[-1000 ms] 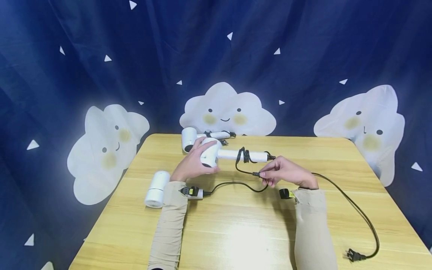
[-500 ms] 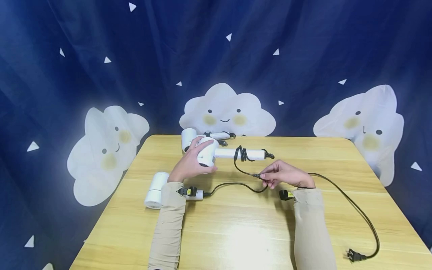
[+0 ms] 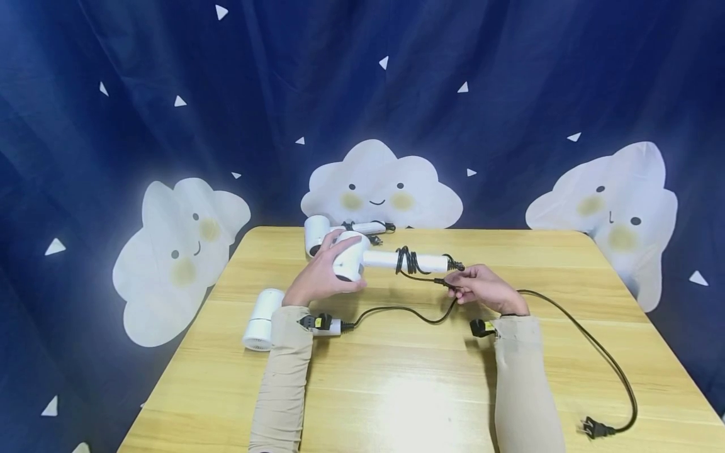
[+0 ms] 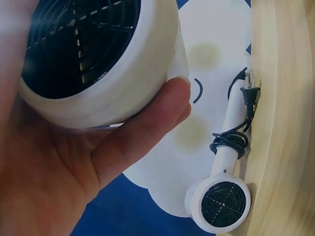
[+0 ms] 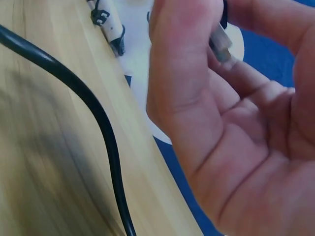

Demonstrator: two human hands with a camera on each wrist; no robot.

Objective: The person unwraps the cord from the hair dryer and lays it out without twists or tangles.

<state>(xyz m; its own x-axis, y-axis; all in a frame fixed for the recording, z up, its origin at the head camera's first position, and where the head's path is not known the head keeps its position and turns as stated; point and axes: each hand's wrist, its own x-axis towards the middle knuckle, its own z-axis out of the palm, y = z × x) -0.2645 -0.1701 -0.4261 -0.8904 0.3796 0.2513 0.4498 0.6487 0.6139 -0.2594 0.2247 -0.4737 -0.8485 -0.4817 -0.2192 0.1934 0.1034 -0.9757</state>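
Observation:
My left hand (image 3: pixel 321 274) grips the round head of a white hair dryer (image 3: pixel 349 258) above the table, fingers behind it and thumb in front. In the left wrist view the dryer's black grille (image 4: pixel 74 44) faces the camera. Its handle (image 3: pixel 379 259) points right, with a black cord (image 3: pixel 411 260) wound round it in several loops. Just below the handle's end, my right hand (image 3: pixel 481 288) pinches the plug (image 3: pixel 440 282) on that cord. A metal prong (image 5: pixel 221 46) shows between the fingers in the right wrist view.
Behind the held dryer lies another white dryer (image 3: pixel 317 234) with its cord wound up. A third dryer (image 3: pixel 266 318) lies at the left, partly under my left sleeve; its black cord (image 3: pixel 595 343) runs right, past my right hand, to a plug (image 3: pixel 596 428) near the table's front right.
The pinched plug and my right hand have moved slightly right and up, closer to the handle. More cord lies gathered near the handle's loops. My left hand keeps its grip, having shifted only slightly.

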